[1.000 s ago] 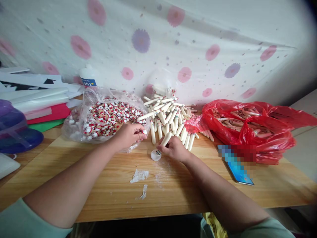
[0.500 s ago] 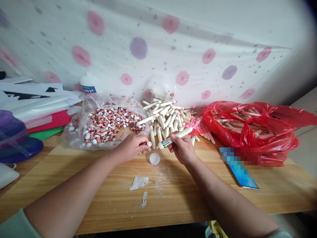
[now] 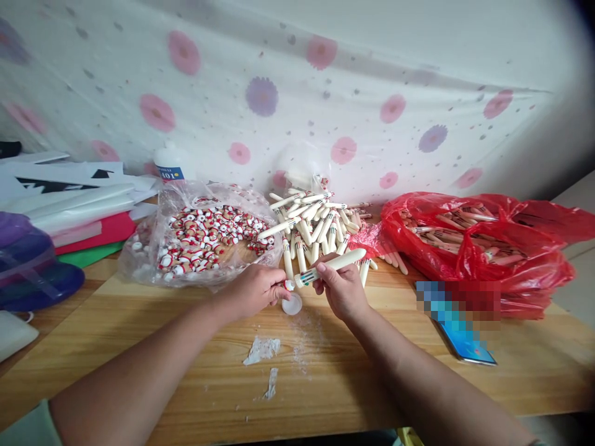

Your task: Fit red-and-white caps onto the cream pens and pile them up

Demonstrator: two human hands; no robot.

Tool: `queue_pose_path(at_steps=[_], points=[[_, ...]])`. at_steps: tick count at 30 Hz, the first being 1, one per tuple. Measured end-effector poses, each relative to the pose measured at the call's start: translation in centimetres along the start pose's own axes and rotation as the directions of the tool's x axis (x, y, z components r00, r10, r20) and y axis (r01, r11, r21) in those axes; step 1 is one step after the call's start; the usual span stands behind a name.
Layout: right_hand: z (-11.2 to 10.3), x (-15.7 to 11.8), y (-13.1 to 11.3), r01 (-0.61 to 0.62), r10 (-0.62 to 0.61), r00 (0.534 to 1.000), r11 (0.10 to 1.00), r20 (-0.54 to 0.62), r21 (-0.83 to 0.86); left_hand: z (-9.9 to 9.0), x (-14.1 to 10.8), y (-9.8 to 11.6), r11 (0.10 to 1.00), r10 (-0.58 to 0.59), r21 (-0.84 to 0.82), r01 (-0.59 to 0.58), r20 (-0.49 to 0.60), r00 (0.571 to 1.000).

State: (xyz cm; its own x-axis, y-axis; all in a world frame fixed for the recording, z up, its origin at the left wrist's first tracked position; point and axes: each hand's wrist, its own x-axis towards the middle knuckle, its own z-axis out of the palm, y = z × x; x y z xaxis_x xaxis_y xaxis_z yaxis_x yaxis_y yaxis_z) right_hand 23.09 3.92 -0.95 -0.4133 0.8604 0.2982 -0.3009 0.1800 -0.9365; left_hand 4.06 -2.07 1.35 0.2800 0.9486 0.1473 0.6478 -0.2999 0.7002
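My right hand (image 3: 341, 286) is closed round a cream multicolour pen (image 3: 341, 260), whose end with the coloured sliders points left. Between the fingertips of my left hand (image 3: 260, 288) is a small red-and-white figurine topper (image 3: 289, 285), close to that pen end; whether the two touch I cannot tell. Just below the topper a small round white cap or dish (image 3: 292, 304) sits on the table. Behind my hands lies a heap of similar cream pens (image 3: 316, 217). To its left, a clear plastic bag (image 3: 139, 266) holds many more red, white and brown toppers (image 3: 199, 238).
A red plastic bag (image 3: 548, 266) of pens stands at the right, with a phone (image 3: 469, 341) before it. Torn white scraps (image 3: 261, 350) lie on the wooden table (image 3: 209, 384). Papers (image 3: 93, 192), a blue-purple item (image 3: 37, 266) and a white bottle (image 3: 170, 162) are at the left.
My left hand has moved right and slightly down with the topper, bringing it closer to the pen's slider end. My right hand still holds the pen. The view has shifted slightly.
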Motion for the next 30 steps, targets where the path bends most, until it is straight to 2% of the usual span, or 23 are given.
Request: queue_pose_path(at_steps=[8,13,16,18,20,22,24,25,26,28,30], points=[[0.8,-1.0,-0.1,0.164,-0.160,0.986,0.974,0.039,-0.158,0.5,-0.5,0.0,0.965,0.124,0.242,-0.104,-0.071,0.990],[1.1,-1.2,0.5,0.212,-0.219,0.976,0.940,0.003,-0.268,1.2,-0.5,-0.2,0.948,0.123,0.301,-0.099,-0.064,0.990],[1.2,-1.3,0.8,0.152,-0.152,0.988,0.949,0.022,-0.278,0.9,-0.1,-0.5,0.951,0.067,0.304,-0.047,-0.057,0.996],[0.9,-1.1,0.6,0.051,-0.038,0.997,0.976,0.064,-0.212,0.2,0.1,-1.0,0.954,0.021,0.298,0.001,-0.072,0.997],[0.0,-0.1,0.0,-0.025,0.030,0.999,0.994,0.044,-0.106,-0.9,0.2,-1.6,0.961,-0.031,0.270,0.064,-0.124,0.992],[-1.5,2.0,-1.0,0.008,-0.012,0.998,0.998,-0.057,-0.064,-2.0,0.2,-2.4,0.957,-0.092,0.250,0.148,-0.221,0.971],[-3.3,5.0,-2.1,0.088,-0.121,0.979,0.977,-0.166,-0.195,-3.1,0.1,-3.4,0.927,-0.154,0.275,0.256,-0.342,0.927],[-4.1,6.8,-2.5,0.105,-0.178,0.964,0.937,-0.198,-0.332,-3.6,0.1,-3.9,0.900,-0.184,0.303,0.315,-0.391,0.902],[-4.9,8.6,-2.8,0.091,-0.222,0.952,0.861,-0.209,-0.500,-4.1,0.0,-4.5,0.868,-0.212,0.334,0.368,-0.421,0.882],[-6.0,11.9,-2.8,0.009,-0.248,0.951,0.621,-0.185,-0.784,-4.8,-0.1,-5.5,0.797,-0.253,0.412,0.442,-0.436,0.864],[-6.7,14.3,-2.1,-0.047,-0.206,0.968,0.414,-0.144,-0.909,-5.1,-0.3,-6.4,0.726,-0.264,0.499,0.473,-0.432,0.862]])
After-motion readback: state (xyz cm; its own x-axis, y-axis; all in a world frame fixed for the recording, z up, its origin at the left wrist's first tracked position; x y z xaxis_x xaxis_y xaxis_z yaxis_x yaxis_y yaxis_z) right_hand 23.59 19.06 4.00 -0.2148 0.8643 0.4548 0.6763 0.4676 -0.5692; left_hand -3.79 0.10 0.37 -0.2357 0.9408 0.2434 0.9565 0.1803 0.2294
